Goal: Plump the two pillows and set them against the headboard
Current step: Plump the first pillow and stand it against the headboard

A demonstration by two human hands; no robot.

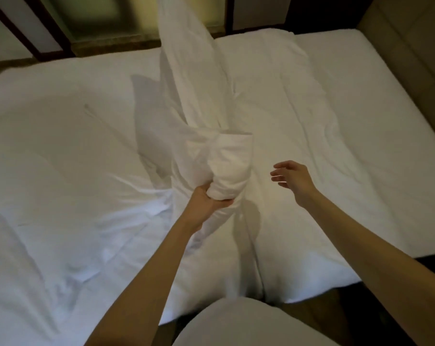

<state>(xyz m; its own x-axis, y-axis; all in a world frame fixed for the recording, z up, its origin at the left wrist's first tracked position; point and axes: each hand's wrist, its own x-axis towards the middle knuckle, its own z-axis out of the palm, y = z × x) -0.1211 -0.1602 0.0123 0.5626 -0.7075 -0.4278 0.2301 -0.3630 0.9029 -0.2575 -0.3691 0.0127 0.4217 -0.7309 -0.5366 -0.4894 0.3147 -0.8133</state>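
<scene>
A white pillow (189,78) stands almost on end over the middle of the bed, its far end blurred and reaching the top of the frame. My left hand (206,201) is closed around its bunched near corner. My right hand (292,179) hovers to the right of that corner, fingers spread, touching nothing. A second white pillow (273,101) seems to lie flat on the bed just right of the raised one; its outline is hard to tell from the bedding. The beige padded headboard (411,38) runs along the bed's right side.
The white bed sheet (61,183) is rumpled and fills most of the view. Dark wooden frames and pale panels (44,28) stand beyond the far edge of the bed. My light-clothed body (248,323) is against the near edge.
</scene>
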